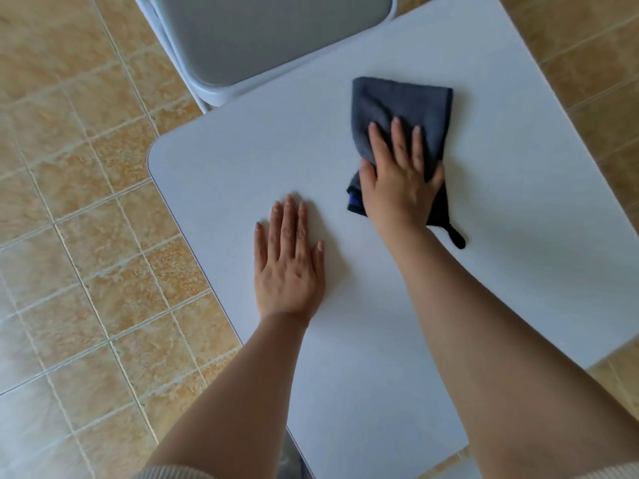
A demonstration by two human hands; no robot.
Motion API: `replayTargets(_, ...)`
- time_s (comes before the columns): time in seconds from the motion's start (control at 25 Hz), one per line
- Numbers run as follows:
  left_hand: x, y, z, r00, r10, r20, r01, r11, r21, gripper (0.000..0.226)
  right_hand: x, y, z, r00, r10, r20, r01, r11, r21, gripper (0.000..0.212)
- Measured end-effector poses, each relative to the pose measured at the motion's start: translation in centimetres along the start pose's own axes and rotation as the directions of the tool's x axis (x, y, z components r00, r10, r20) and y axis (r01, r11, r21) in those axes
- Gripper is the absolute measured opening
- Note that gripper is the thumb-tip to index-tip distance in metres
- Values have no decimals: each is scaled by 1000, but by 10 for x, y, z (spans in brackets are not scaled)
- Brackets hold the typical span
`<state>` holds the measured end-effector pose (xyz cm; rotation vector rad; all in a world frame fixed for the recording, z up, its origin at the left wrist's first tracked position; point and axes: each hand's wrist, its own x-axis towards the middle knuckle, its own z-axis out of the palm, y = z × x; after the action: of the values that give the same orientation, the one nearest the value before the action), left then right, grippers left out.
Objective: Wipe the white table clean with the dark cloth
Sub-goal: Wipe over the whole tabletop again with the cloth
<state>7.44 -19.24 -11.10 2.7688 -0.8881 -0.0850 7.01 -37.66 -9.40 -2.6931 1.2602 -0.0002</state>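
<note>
The white table point(242, 160) fills the middle of the view, its rounded corner pointing left. A dark grey cloth point(401, 105) lies folded on its far right part, with a dark loop sticking out at the near right. My right hand point(401, 181) presses flat on the cloth's near half, fingers spread over it and thumb at its left edge. My left hand point(288, 261) rests palm down on the bare tabletop, to the left of the cloth and nearer to me, holding nothing.
A grey padded chair point(262, 32) with a white frame stands against the table's far edge. Tan floor tiles point(69, 202) surround the table on the left and right.
</note>
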Motion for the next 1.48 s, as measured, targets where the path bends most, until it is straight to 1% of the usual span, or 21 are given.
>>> replayTargets(0.08, 0, 0, -2, 1000, -7, 6, 7, 1000, -5, 58, -11, -12, 3, 991, -134, 0, 134, 991, -9, 50)
replayTargets(0.16, -1, -1, -3, 1000, -8, 13, 8, 1000, -9, 58, -38, -4, 3, 957, -288, -35, 287, 957, -37, 47)
replayTargets(0.2, -1, -1, -3, 1000, -7, 19, 7, 1000, -12, 58, -52, 8, 2, 939, -340, -56, 337, 940, -58, 46)
replayTargets(0.24, -1, -1, -4, 1000, -7, 26, 8, 1000, -19, 58, -66, 24, 1, 930, -358, -77, 353, 932, -80, 45)
replayTargets(0.28, -1, -1, -6, 999, -8, 33, 9, 999, -31, 58, -76, 39, -1, 938, -337, -79, 330, 940, -91, 44)
replayTargets(0.32, 0, -2, -7, 999, -7, 40, 9, 999, -44, 58, -80, 51, -4, 956, -284, -74, 277, 957, -88, 43)
replayTargets(0.4, -4, -5, -9, 998, 3, 60, 0, 998, -56, 59, -72, 58, -9, 991, -126, -38, 123, 990, -62, 44)
replayTargets(0.48, -14, -12, -10, 998, -23, 58, 25, 999, -41, 59, -46, 40, -12, 1000, 7, 3, -7, 1000, -27, 45)
replayTargets(0.52, -21, -17, -11, 997, -54, 47, 55, 998, -31, 58, -30, 26, -12, 999, 35, 8, -34, 999, -8, 45)
replayTargets(0.56, -28, -20, -12, 996, -87, 34, 88, 996, -24, 58, -16, 9, -10, 999, 32, 11, -32, 999, 11, 46)
replayTargets(0.64, -44, -24, -13, 991, -135, 24, 135, 991, -19, 58, 5, -25, -6, 998, -40, 40, 39, 999, 35, 46)
replayTargets(0.72, -55, -21, -13, 986, -166, 18, 166, 986, -20, 58, 13, -56, -2, 982, -166, 95, 162, 986, 44, 48)
replayTargets(0.84, -61, -17, -11, 980, -199, 8, 200, 980, -27, 58, 8, -83, 1, 913, -371, 167, 367, 928, 57, 48)
replayTargets(0.96, -61, -18, -9, 981, -195, 7, 196, 980, -22, 58, -16, -72, 2, 828, -531, 181, 533, 845, 42, 47)
replayTargets(1.08, -62, -18, -9, 981, -191, 18, 191, 981, -15, 59, -52, -29, 1, 792, -603, 93, 604, 796, 20, 46)
replayTargets(1.16, -62, -18, -9, 982, -189, 28, 189, 982, -11, 59, -75, 7, -2, 807, -590, 10, 590, 807, 11, 44)
replayTargets(1.28, -62, -19, -8, 981, -189, 45, 190, 982, -11, 59, -106, 58, -4, 867, -488, -100, 489, 872, -13, 41)
replayTargets(1.4, -62, -21, -5, 982, -182, 42, 183, 983, -15, 60, -132, 92, -3, 928, -342, -147, 342, 939, -26, 40)
replayTargets(1.48, -62, -21, -4, 983, -183, 25, 184, 983, -14, 60, -148, 91, 0, 970, -187, -156, 188, 982, -11, 40)
